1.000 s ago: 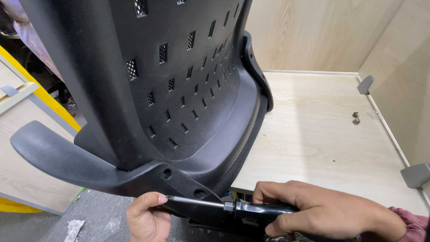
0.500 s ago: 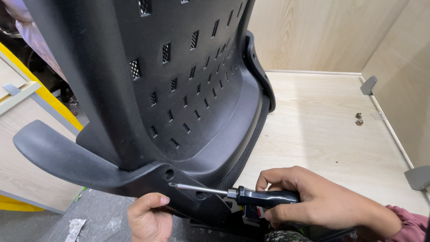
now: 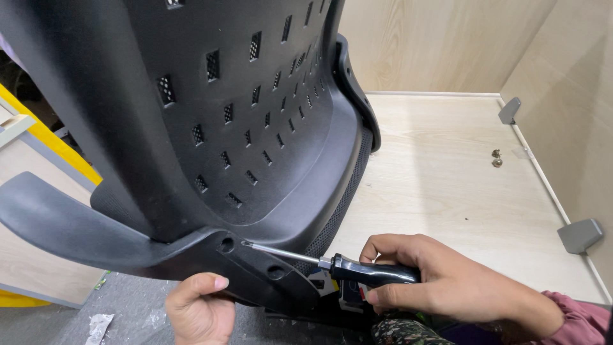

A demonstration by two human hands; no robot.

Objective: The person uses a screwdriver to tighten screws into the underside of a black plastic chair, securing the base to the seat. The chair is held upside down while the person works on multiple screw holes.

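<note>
Nearest you, your left hand (image 3: 199, 311) cups the lower edge of the black chair bracket (image 3: 255, 271), fingers curled under it and thumb lying along its rim. Just to its right, your right hand (image 3: 440, 281) is wrapped tight around the black handle of a screwdriver (image 3: 345, 267), the pink sleeve (image 3: 575, 319) showing at the wrist. The metal shaft runs up and left from the handle, and its tip sits just beside a round hole (image 3: 226, 243) in the bracket; you cannot tell whether the tip touches it. A second hole (image 3: 276, 272) lies lower on the same bracket.

Above that rises the black chair back (image 3: 242, 115), dotted with small slots, with the armrest (image 3: 70, 223) reaching out to the left.

Beyond, the pale wooden tabletop (image 3: 447, 185) carries two small screws (image 3: 495, 158) near its right edge, and two grey corner brackets (image 3: 578, 234) sit along the right-hand wall panel.
</note>
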